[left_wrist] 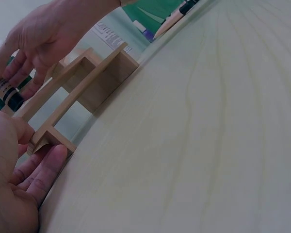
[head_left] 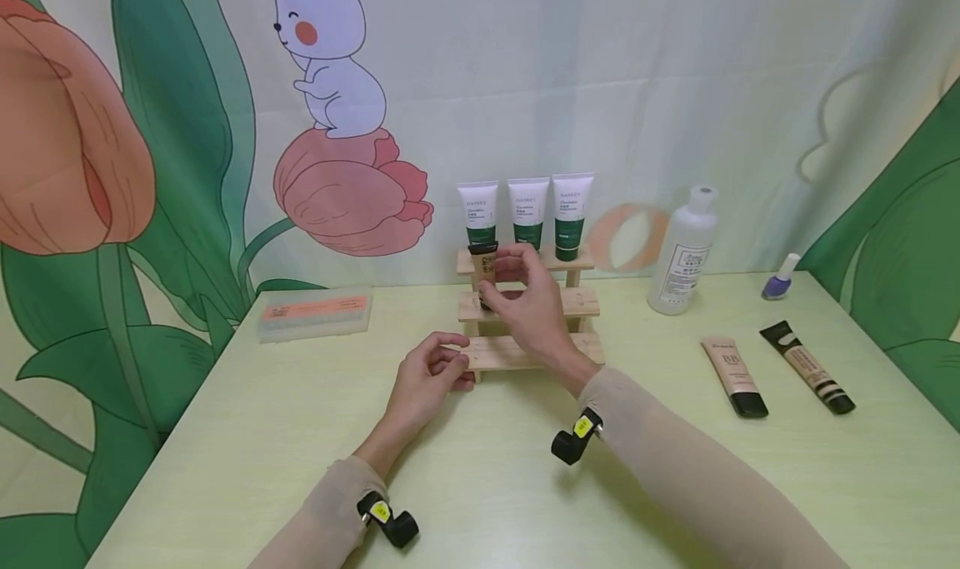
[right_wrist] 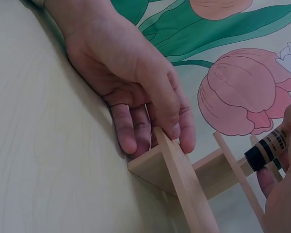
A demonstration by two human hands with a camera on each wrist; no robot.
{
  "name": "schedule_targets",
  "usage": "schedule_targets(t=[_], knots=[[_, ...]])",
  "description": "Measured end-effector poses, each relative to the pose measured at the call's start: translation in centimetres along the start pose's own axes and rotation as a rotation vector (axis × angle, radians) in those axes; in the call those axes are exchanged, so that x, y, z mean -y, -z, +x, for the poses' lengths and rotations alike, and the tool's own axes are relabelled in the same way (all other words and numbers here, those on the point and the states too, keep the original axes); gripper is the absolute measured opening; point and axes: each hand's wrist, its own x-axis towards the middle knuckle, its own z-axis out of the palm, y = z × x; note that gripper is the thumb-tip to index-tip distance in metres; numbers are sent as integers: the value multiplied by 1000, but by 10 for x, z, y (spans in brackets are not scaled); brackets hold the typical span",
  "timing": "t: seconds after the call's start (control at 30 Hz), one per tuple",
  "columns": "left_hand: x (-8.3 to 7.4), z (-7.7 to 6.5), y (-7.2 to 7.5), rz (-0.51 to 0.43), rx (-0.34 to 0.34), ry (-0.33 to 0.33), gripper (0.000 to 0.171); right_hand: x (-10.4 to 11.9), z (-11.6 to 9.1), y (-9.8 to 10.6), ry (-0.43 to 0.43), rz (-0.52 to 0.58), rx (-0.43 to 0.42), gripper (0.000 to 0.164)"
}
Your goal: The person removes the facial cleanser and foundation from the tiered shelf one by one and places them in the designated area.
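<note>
A three-step wooden display rack (head_left: 498,352) stands on the table. My left hand (head_left: 425,375) grips the left end of its lowest step, thumb on the plank and fingers around the side, as the right wrist view (right_wrist: 136,92) shows. My right hand (head_left: 538,306) pinches a small tan tube (head_left: 484,262) with black ends, upright at the left end of the middle step. In the right wrist view the tube's black cap (right_wrist: 255,158) is close over that step. Behind it, three white-and-green tubes (head_left: 572,207) stand in a row on the top step.
Right of the rack stand a white bottle (head_left: 682,252) and a purple nail polish bottle (head_left: 778,282). A beige BB cream tube (head_left: 733,376) and a black-and-tan tube (head_left: 808,367) lie nearer. At left lies a flat clear case (head_left: 315,314). A printed curtain (head_left: 480,102) hangs behind.
</note>
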Motion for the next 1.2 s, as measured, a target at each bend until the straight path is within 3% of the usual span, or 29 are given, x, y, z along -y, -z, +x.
schedule_targets(t=[0.27, 1.2], knots=[[0, 0, 0, 9, -11, 2, 23, 11, -1, 21, 13, 3, -14, 46], [-1, -1, 0, 9, -9, -3, 23, 33, -5, 125, 45, -24, -159, 45]])
